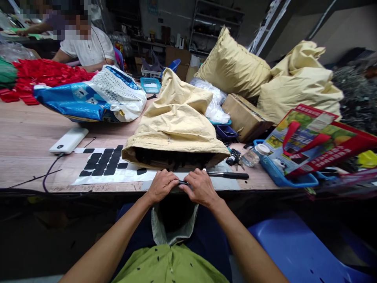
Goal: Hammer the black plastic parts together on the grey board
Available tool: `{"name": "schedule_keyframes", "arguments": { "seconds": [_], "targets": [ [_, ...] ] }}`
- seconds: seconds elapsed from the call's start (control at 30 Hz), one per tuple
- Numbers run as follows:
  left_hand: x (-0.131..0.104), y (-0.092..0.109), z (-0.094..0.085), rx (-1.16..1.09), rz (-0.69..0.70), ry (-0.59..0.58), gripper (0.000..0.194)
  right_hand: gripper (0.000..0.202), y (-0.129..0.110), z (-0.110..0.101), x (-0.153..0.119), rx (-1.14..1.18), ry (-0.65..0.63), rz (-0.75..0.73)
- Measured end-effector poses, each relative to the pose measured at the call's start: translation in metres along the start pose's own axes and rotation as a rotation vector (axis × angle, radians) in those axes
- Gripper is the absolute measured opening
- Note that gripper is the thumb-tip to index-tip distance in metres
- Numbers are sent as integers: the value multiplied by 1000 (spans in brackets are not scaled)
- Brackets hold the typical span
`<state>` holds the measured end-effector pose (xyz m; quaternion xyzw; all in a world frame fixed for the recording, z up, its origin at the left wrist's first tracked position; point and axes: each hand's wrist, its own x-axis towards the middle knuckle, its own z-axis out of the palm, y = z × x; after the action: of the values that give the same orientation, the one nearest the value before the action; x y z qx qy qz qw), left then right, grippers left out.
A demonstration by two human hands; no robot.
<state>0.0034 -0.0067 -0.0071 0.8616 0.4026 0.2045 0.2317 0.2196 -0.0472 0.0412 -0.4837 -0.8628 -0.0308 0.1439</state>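
Observation:
Both my hands meet at the table's front edge, with a small black piece (183, 182) between their fingertips; its kind is too small to make out. My left hand (163, 184) pinches it from one side, and my right hand (200, 186) grips the other side. Just beyond them a cream cloth sack (176, 122) lies with its mouth facing me, dark pieces showing inside. Below my hands an open grey-white bag (159, 230) sits between my legs, its inside dark. Close to my right hand lies a tool with a black handle (231, 175).
Flat black pieces (104, 161) lie on a white sheet at left, near a white power bank (69, 140). A blue-and-white bag (97, 94) stands behind. Right are a blue basket (282, 179), a carton (246, 116) and stuffed sacks (235, 67). A co-worker (91, 47) sits across.

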Motion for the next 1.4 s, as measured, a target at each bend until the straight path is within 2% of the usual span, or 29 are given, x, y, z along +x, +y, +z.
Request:
{"name": "schedule_keyframes", "arguments": {
  "seconds": [0.23, 0.33, 0.47, 0.57, 0.7, 0.77, 0.87, 0.93, 1.03, 1.1, 1.17, 1.23, 1.27, 1.33, 1.4],
  "targets": [
    [1, -2, 2, -11, -5, 8, 35, 28, -2, 9, 2, 34, -9, -31],
    [0, -3, 1, -25, -6, 8, 33, 22, -6, 15, 4, 91, -4, -17],
    [-1, -2, -1, -56, -14, -2, 33, 23, -8, 17, 7, 127, 8, 9],
    [-1, -1, -1, -58, -17, 4, 35, 26, 2, 12, 4, 171, -17, -4],
    [1, 0, -2, -33, -5, 15, 39, 27, 27, 7, -3, 331, -85, -57],
    [1, 2, -3, -28, 5, 25, 39, 21, 34, 10, -5, 348, -81, -38],
    [-10, 11, -2, -22, 54, 53, 35, 5, 34, 22, -6, 269, -6, 6],
    [-27, 21, 5, -18, 96, 45, 33, 4, 31, 30, -7, 206, 62, 20],
    [-57, 34, 32, 0, 136, -58, 31, 7, 27, 37, -8, 157, 100, 13],
    [-74, 37, 55, 12, 64, -132, 27, 7, 28, 38, -8, 154, 101, 6],
    [-85, 36, 76, 13, -75, -197, 21, 7, 28, 38, -8, 156, 106, 10],
    [-88, 35, 85, -10, -173, -253, 19, 7, 28, 37, -8, 155, 112, 17],
    [-87, 36, 85, -32, -177, -272, 20, 7, 28, 37, -9, 154, 115, 19],
    [-79, 41, 72, -85, -99, -254, 17, 7, 28, 37, -9, 153, 117, 20],
    [-62, 46, 50, -128, 3, -128, 18, 7, 27, 37, -9, 156, 119, 18]
  ]
}}
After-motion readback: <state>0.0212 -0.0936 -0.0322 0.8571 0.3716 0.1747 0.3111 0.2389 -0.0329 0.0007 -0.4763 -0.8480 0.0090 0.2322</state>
